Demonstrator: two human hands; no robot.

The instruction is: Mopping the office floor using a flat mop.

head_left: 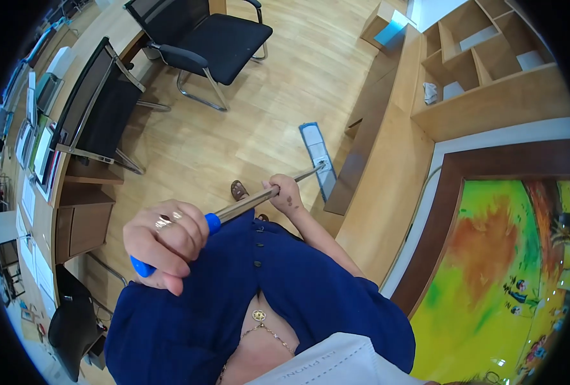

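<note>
Left hand fisted on blue grip, right hand wrapped round steel mop handle — flat mop head on wood floor.

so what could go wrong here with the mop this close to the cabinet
1. The mop head lies right beside the wooden cabinet base, so a push could knock or jam it there.
2. The left hand holds the blue grip at the very end and the right hand is mid-pole, so a jam may twist the pole.

A large framed poster in green, yellow and orange, perhaps a wall picture, fills the right side.
</note>
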